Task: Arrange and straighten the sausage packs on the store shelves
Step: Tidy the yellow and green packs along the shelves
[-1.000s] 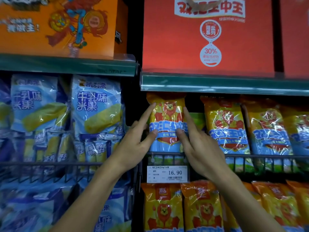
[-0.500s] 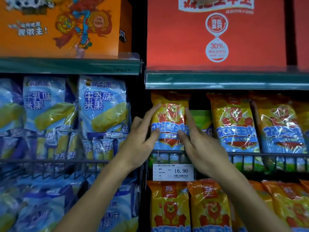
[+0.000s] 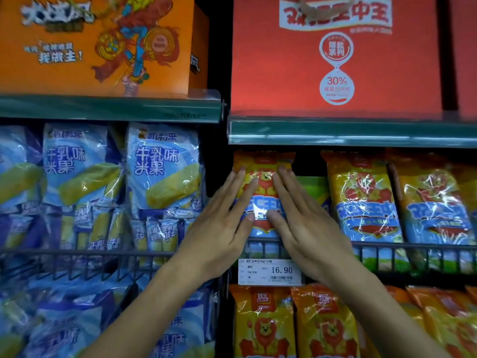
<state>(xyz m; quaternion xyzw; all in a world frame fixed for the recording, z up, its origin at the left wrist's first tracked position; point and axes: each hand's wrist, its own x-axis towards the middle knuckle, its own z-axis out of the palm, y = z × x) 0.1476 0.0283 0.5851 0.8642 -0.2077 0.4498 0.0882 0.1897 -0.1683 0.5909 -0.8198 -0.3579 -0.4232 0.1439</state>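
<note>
Flattened since the earlier pinch, both grips are now opened wide: left hand [image 3: 222, 223] and right hand [image 3: 307, 223] are pressed on the yellow-orange plastic sausage pack [image 3: 262, 192], upright behind the wire shelf rail [image 3: 413, 246].

A green shelf edge [image 3: 351, 133] runs across the upper right, with a red carton [image 3: 335, 55] standing on it. Left of the green shelf edge, beyond a dark upright gap, a slightly higher shelf rail [image 3: 108, 108] carries an orange carton [image 3: 98, 42]. Below the green shelf edge a dark wire rail [image 3: 413, 245] fronts the tier, bearing a white price tag [image 3: 269, 271] reading 16.90. The light is dim.
</note>
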